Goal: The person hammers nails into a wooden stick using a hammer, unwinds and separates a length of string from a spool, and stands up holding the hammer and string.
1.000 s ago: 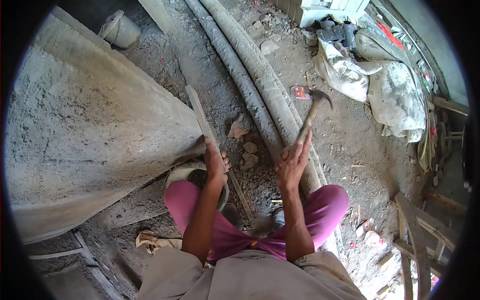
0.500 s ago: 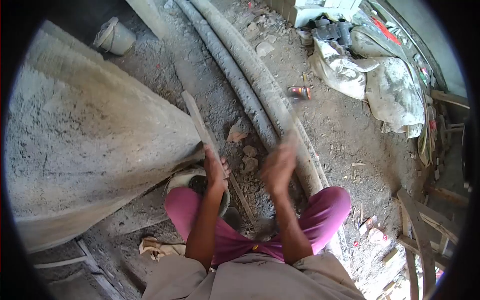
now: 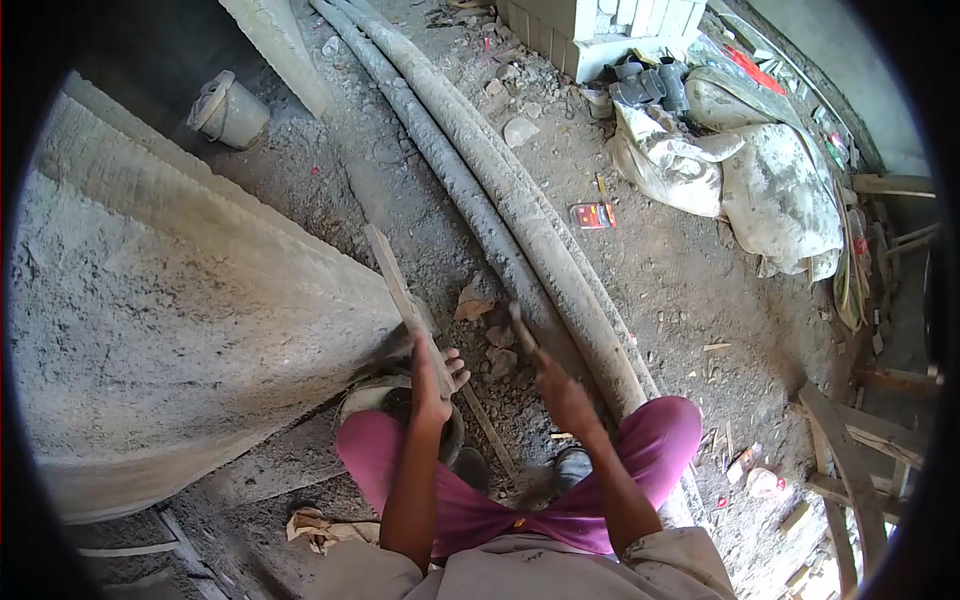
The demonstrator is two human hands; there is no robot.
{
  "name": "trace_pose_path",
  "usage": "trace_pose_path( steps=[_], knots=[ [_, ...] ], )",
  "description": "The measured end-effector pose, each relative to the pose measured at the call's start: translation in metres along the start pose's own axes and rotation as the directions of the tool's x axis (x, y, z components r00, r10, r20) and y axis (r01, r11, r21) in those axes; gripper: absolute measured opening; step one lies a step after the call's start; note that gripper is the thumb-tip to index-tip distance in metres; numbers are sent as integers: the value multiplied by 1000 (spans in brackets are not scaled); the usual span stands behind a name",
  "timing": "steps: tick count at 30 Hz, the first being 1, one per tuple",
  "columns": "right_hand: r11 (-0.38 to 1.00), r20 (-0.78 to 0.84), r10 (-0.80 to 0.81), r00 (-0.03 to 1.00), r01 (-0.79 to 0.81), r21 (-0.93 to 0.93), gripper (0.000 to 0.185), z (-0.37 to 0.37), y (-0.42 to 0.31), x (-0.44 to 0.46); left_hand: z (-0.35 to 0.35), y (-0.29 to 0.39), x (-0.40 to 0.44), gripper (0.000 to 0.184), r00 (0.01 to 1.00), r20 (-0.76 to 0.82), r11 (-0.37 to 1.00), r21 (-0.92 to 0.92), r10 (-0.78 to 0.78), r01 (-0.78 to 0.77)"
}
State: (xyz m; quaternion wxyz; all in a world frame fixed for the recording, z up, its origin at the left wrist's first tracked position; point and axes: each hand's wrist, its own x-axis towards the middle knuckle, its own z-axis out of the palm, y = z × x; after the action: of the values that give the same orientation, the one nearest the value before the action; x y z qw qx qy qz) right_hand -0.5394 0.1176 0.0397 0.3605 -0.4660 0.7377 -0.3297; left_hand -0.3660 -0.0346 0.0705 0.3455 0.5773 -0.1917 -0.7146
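Observation:
My left hand (image 3: 430, 382) is wrapped round the lower end of a narrow wooden strip (image 3: 394, 278), which slants up and to the left. My right hand (image 3: 567, 398) grips the handle of a small hammer (image 3: 527, 337). The hammer's head points up and to the left, a short way right of the strip and apart from it. A bucket (image 3: 356, 399) stands by my left knee, partly hidden by my leg and forearm. Below my hands, a thin stick (image 3: 488, 430) lies on the dirt between my legs.
Two long dusty pipes (image 3: 470, 150) run across the floor. A large concrete slab (image 3: 200, 310) rises on the left, with a white bucket (image 3: 232, 112) behind it. White sacks (image 3: 780, 190) and a red packet (image 3: 594, 215) lie to the right. Timber pieces (image 3: 840, 470) stand at lower right.
My right hand has moved down and slightly right, and the hammer in it now shows. My left hand still holds the strip. The whole view has shifted slightly.

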Motion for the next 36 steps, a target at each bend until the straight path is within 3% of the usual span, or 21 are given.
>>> trace_pose_path(
  steps=[2, 3, 5, 7, 9, 12, 15, 17, 18, 19, 21, 22, 24, 25, 27, 28, 30, 34, 36],
  knots=[
    [957, 171, 272, 947, -248, -151, 48, 20, 4, -11, 5, 5, -9, 53, 997, -73, 998, 69, -1, 6],
    [959, 184, 266, 946, -240, -152, 48, 30, 10, -15, 6, 8, -8, 46, 999, -37, 997, 75, 3, 0],
    [855, 273, 448, 852, -319, -409, 47, 56, 24, -21, -1, 6, -3, 40, 1000, -15, 996, 85, 12, -10],
    [852, 235, 446, 863, -330, -406, 45, 73, 48, -25, -12, -6, 10, 30, 995, 61, 996, 19, 80, -81],
    [883, 278, 385, 880, -263, -390, 45, 73, 69, -21, -8, -7, 9, 24, 996, 23, 996, 21, 88, -89],
    [869, 272, 413, 869, -287, -402, 44, 65, 52, -20, -11, -6, 7, 31, 994, 39, 990, 97, 98, -102],
    [858, 241, 426, 872, -305, -413, 44, 64, 38, -21, -9, 0, -12, 44, 981, -94, 977, 145, 169, -155],
    [869, 235, 409, 882, -298, -394, 45, 70, 43, -17, -37, 1, -22, 55, 956, -128, 937, 270, 265, -223],
    [874, 227, 401, 887, -297, -384, 47, 76, 48, -23, -49, -1, -33, 49, 929, -91, 892, 325, 359, -313],
    [878, 227, 387, 894, -282, -388, 49, 78, 48, -25, -61, 3, -41, 49, 935, -125, 895, 356, 332, -270],
    [869, 251, 386, 888, -258, -422, 53, 76, 42, -22, -82, 17, -45, 40, 937, 65, 788, 524, 343, -324],
    [858, 268, 393, 880, -246, -451, 54, 74, 36, -20, -88, 23, -46, 40, 943, 44, 788, 538, 329, -300],
    [850, 264, 406, 875, -256, -461, 54, 74, 27, -20, -97, 38, -42, 28, 958, 156, 560, 784, 241, -269],
    [839, 240, 414, 878, -265, -476, 55, 76, 26, -18, -106, 41, -36, 28, 961, 139, 559, 789, 240, -254],
    [847, 269, 407, 873, -251, -468, 56, 78, 29, -18, -135, 34, -20, 23, 946, 139, 304, 925, 292, -230],
    [848, 271, 417, 868, -265, -458, 56, 75, 27, -17, -156, 27, -5, 23, 949, 121, 310, 927, 291, -213],
    [856, 267, 426, 865, -290, -427, 54, 77, 31, -15, -199, 4, 22, 23, 977, -108, 279, 959, 182, 54],
    [851, 306, 464, 831, -321, -416, 52, 73, 30, -10, -232, -31, 42, 24, 977, -147, 265, 959, 157, 101],
    [854, 313, 454, 834, -307, -420, 53, 76, 37, -11, -259, -49, 61, 23, 981, -76, 201, 979, 178, 40]
  ],
)
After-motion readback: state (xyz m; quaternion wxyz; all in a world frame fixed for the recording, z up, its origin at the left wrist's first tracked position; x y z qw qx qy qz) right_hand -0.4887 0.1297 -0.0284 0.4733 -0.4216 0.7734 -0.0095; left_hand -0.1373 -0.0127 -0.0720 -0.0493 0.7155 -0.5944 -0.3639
